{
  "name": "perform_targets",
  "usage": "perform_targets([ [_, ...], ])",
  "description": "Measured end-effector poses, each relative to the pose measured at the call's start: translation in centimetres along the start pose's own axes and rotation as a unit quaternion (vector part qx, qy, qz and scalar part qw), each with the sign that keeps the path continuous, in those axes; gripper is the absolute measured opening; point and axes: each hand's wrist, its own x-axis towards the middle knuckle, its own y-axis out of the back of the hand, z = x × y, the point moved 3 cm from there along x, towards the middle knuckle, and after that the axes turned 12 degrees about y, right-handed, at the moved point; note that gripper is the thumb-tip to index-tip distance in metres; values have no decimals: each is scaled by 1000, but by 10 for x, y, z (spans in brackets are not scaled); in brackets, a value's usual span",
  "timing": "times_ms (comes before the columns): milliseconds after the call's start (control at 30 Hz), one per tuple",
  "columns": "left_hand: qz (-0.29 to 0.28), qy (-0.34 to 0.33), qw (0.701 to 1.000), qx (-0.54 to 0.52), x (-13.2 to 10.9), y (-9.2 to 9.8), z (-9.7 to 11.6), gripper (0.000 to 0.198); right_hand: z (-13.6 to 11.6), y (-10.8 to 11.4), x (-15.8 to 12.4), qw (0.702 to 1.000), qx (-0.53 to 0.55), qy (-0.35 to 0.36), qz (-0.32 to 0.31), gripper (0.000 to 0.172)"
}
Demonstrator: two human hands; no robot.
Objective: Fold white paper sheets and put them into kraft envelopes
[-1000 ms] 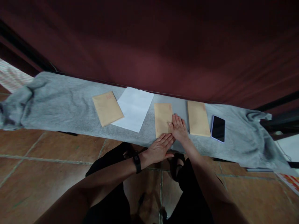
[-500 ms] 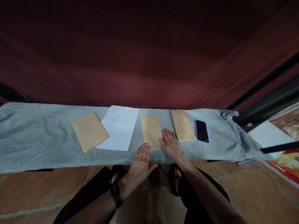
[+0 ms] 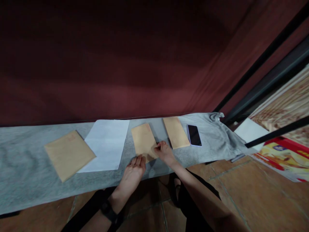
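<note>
A brown envelope (image 3: pixel 144 140) lies on the grey cloth between my hands. My left hand (image 3: pixel 135 167) rests at its lower left corner, fingers together and curled down onto the edge. At its lower right edge, my right hand (image 3: pixel 164 151) is closed in a pinch; what the fingertips hold, if anything, is too small to make out. To the right is a stack of brown envelopes (image 3: pixel 176 132). Further left, another brown envelope (image 3: pixel 70 154) overlaps a white sheet (image 3: pixel 107 143).
A phone (image 3: pixel 194 135) lies right of the stack on the cloth-covered bench (image 3: pixel 21 161). Dark bars (image 3: pixel 265 61) and a colourful printed board (image 3: pixel 285 158) stand at the right. A dark red wall (image 3: pixel 135 100) rises behind; tiled floor lies below.
The view has turned to the right, so the items appear further left. My flat, outstretched hands have curled: the right into a pinch, the left with fingers bent at the envelope's edge.
</note>
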Motion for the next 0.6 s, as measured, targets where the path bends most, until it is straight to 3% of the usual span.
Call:
perform_targets([
  [167,27,16,999,-37,6,3,0,31,4,-12,-4,979,203,-30,-18,42],
  [267,44,10,997,-59,9,1,0,33,4,-5,3,952,307,-13,16,49],
  [433,90,18,993,-73,15,-2,-6,39,31,54,29,932,323,12,165,47],
  [600,89,64,992,-64,21,-1,-23,44,84,109,37,944,242,-47,221,50],
])
